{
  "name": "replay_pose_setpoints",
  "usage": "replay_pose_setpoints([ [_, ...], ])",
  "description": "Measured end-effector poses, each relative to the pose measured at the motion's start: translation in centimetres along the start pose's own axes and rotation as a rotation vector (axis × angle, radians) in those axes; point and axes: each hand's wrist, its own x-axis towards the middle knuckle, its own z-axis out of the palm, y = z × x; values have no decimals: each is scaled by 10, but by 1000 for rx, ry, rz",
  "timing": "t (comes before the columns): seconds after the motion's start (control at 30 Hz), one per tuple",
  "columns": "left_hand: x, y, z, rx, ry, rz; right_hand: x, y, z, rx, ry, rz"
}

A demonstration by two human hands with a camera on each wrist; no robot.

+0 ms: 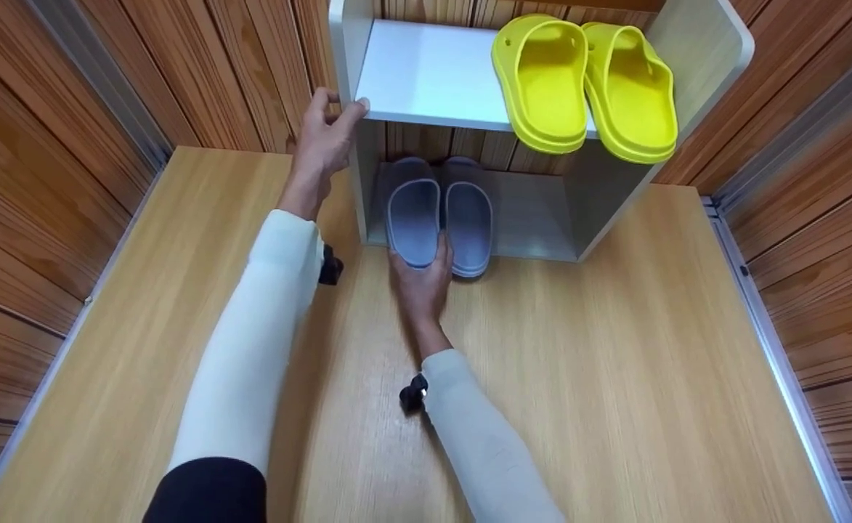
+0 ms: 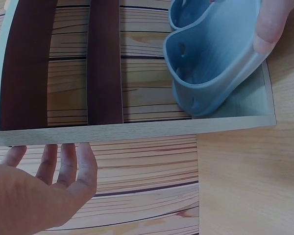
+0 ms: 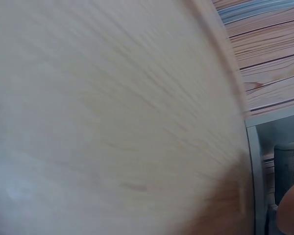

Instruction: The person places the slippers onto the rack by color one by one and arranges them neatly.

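A pair of grey clogs stands side by side on the lower level of a small shoe rack (image 1: 462, 120). My right hand (image 1: 423, 287) holds the left grey clog (image 1: 412, 218) by its heel end, thumb and fingers on opposite sides. The right grey clog (image 1: 469, 225) sits close beside it, its heel jutting past the rack's front edge. My left hand (image 1: 324, 134) grips the rack's left side panel, thumb at the front edge and fingertips (image 2: 85, 156) against the outer face. In the right wrist view, only a small part of the right hand (image 3: 291, 210) shows.
Yellow clogs (image 1: 553, 87) stand on the right half of the upper shelf, heels over its front edge. The rack stands on a light wooden floor (image 1: 614, 363) against a wood-panelled wall (image 1: 251, 65). Metal tracks (image 1: 767, 327) run along the sides.
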Motion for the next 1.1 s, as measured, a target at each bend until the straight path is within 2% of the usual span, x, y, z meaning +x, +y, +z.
replay_pose_setpoints([
  [0.23,-1,0,3,10,-7,1,2,7,3,-20,26,6],
  [0.37,-1,-1,3,-22,-20,33,5,8,6,-32,38,4],
  [0.47,0,-1,2,-27,-13,41,6,9,8,-39,35,0],
  [0.77,-1,-2,3,4,-2,12,12,11,14,-52,34,3],
  [1.1,-2,-3,1,-9,9,49,12,14,19,-50,-4,31],
])
